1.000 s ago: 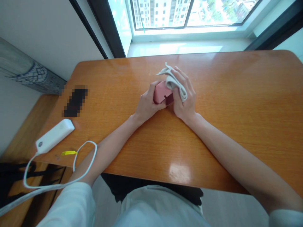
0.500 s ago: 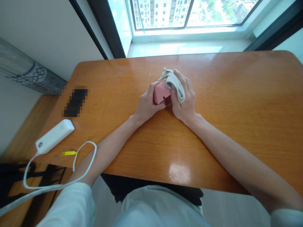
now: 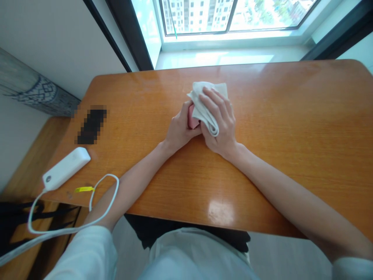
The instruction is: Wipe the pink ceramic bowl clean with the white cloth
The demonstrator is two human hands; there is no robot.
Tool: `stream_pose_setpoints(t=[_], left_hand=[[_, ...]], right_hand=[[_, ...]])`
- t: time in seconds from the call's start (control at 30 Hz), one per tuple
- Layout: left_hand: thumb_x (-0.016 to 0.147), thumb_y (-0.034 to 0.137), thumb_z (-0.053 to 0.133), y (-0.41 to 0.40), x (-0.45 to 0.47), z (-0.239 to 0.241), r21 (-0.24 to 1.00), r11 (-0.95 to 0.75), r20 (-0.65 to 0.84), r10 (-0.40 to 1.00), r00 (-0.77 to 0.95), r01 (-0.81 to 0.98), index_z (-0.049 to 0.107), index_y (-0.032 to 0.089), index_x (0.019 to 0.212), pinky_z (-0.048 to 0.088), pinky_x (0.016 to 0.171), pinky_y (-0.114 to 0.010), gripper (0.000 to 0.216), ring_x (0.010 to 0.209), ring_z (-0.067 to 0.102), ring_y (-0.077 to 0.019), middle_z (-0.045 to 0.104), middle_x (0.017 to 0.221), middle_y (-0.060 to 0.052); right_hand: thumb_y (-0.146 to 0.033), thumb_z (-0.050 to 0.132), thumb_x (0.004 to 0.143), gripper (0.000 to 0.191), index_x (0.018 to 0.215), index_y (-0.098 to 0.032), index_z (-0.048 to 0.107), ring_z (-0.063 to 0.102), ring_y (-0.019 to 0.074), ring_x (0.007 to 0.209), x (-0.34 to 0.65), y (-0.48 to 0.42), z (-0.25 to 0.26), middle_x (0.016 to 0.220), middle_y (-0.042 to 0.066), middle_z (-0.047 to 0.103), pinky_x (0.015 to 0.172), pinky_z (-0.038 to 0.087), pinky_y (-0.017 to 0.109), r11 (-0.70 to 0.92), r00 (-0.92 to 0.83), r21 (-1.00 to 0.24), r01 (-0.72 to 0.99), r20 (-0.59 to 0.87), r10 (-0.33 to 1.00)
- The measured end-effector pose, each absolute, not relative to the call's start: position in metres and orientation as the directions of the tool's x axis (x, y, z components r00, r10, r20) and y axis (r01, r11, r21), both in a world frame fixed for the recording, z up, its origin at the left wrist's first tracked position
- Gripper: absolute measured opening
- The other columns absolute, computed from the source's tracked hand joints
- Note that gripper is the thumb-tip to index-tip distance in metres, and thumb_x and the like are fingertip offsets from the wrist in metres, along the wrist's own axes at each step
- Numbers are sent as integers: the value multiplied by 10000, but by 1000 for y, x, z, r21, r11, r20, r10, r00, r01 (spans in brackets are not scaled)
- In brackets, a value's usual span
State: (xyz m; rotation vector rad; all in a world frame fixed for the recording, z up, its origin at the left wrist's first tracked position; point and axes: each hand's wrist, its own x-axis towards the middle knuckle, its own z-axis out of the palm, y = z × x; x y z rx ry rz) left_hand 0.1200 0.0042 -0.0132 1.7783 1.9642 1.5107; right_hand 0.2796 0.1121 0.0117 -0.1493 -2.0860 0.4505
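My left hand point(image 3: 181, 123) is closed around the left side of a pink object point(image 3: 192, 118), whose kind I cannot make out. Most of that object lies hidden beneath a folded whitish cloth point(image 3: 201, 107). Over the cloth, my right hand point(image 3: 220, 122) presses it against the pink object, with the fingers on top and the thumb underneath. The two hands meet above the middle of the wooden table point(image 3: 276, 147).
On the table's left side lie a white power strip point(image 3: 66, 168) and a dark pixelated object point(image 3: 91, 126). A white cable point(image 3: 110, 210) with a yellow tag point(image 3: 84, 189) loops over my left forearm. Beyond the far edge is a window point(image 3: 201, 15).
My right hand has moved left with the cloth and turned over the pink object. The cloth is spread wider and covers more of it. My left hand has barely moved.
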Motion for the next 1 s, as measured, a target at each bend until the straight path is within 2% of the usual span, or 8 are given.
stream_pose_setpoints(t=[0.1,0.27,0.37,0.47,0.57,0.73,0.83,1.0], left_hand=[[981,543,862,4,119,-13,701,-163,496,811,-311,695,505,223,1436,571,760,-370,661,868,748,-242,784,1112,-74],[972,518,840,4,124,-4,672,-133,508,798,-323,728,495,306,1475,591,824,-364,646,988,770,-254,774,1251,-52],[1004,554,777,4,125,-3,671,-154,521,794,-313,725,482,291,1474,586,810,-358,614,959,761,-246,755,1229,-53],[1051,536,716,4,124,-7,670,-192,523,807,-273,717,426,276,1502,607,848,-391,595,996,755,-262,727,1278,-89],[1058,471,715,5,124,-12,614,-212,510,842,-177,761,344,234,1553,610,1027,-498,662,1242,727,-347,659,1457,-191],[1026,486,741,6,125,-10,544,-195,482,869,-114,816,376,191,1550,491,1237,-602,703,1448,622,-408,627,1523,-229],[1027,506,736,5,125,-6,606,-186,503,843,-191,773,410,229,1529,538,1203,-570,659,1381,667,-373,655,1490,-180],[988,574,804,4,126,-7,710,-182,472,840,-268,680,440,277,1419,633,900,-453,637,1044,764,-304,749,1204,-85]], right_hand=[[-677,493,1112,587,1633,-419,572,545,375,1627,279,107,17,1685,14,634,1393,365,690,922,-578,-372,-113,779,243],[-610,313,1180,548,1477,-371,706,709,299,1449,271,124,7,1475,21,781,1273,548,600,677,-437,-733,-66,631,641],[-628,223,1184,656,1362,-313,771,777,290,1312,267,131,-2,1307,29,837,1210,594,593,590,-456,-803,-82,557,694],[-644,259,1178,617,1404,-337,744,753,293,1356,267,132,-6,1383,29,808,1225,580,592,612,-432,-783,-114,593,679],[-647,296,1169,565,1523,-386,651,719,308,1414,271,132,-3,1497,29,753,1229,577,613,678,-397,-723,-132,665,632],[-636,241,1162,572,1602,-478,570,630,311,1515,282,131,12,1605,33,689,1298,511,615,823,-401,-566,36,746,531],[-687,330,1143,589,1615,-437,579,593,362,1566,286,126,19,1643,29,668,1304,468,697,896,-489,-444,17,778,395],[-765,424,1102,640,1549,-372,659,598,391,1571,281,123,19,1623,29,693,1320,448,695,927,-577,-371,-57,770,272]])
